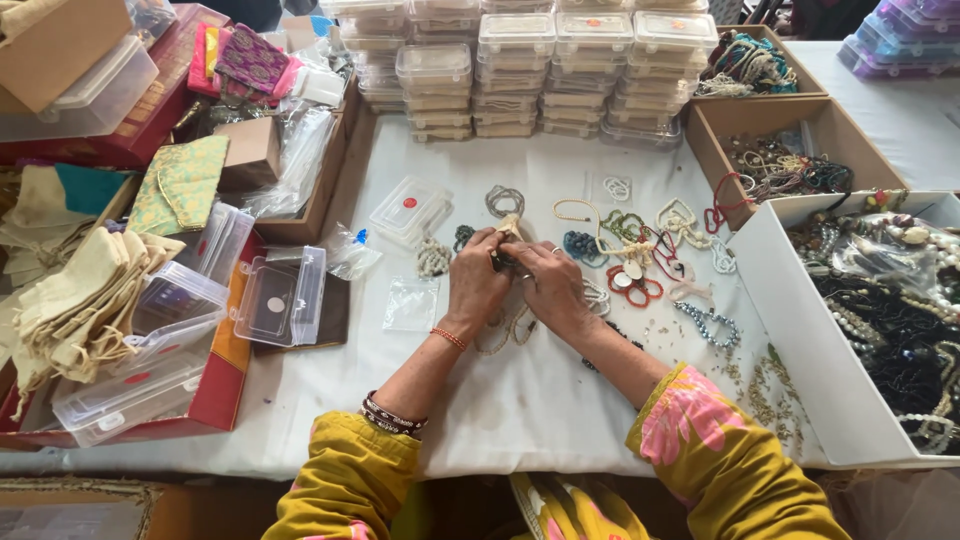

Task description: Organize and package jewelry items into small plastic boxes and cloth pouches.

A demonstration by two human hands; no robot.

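Overhead, from the head camera, we note both hands meeting at mid-table on the white cloth (520, 400). Left hand (475, 283) has its fingers curled shut around a dark bead strand (497, 262); right hand (550, 285) pinches the same strand from the other side. Just above the strand lies a small beige pouch (509, 226). Right of the strand lie loose bracelets (632, 280); further right, a white tray (790, 330) of necklaces. Left of it sits an open clear plastic box (281, 296).

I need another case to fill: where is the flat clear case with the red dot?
In the head view the clear case lies on the white cloth, left of and above the left hand, beside a grey bead loop.
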